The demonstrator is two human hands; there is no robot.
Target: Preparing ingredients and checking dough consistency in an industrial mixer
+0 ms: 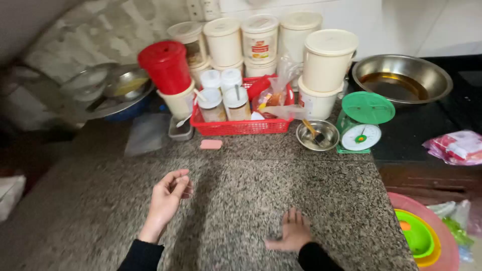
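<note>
My left hand [168,200] hovers over the speckled granite counter [241,165] with its fingers loosely curled and apart, holding nothing. My right hand [292,233] lies flat, palm down, on the counter near the front edge, fingers spread, empty. Both wear dark sleeves. Nearest to the left hand is a small pink block [211,144] lying on the counter ahead of it. Beyond that stands a red plastic basket [241,125] with several white-capped jars and bags inside.
Stacked white tubs [326,70] and a red-lidded container [165,65] line the back wall. A small steel bowl [317,134] with a brush, a green kitchen scale [362,125] and a large steel basin [401,78] sit right. Coloured bowls [427,236] lie low right; metal dishes [115,88] left.
</note>
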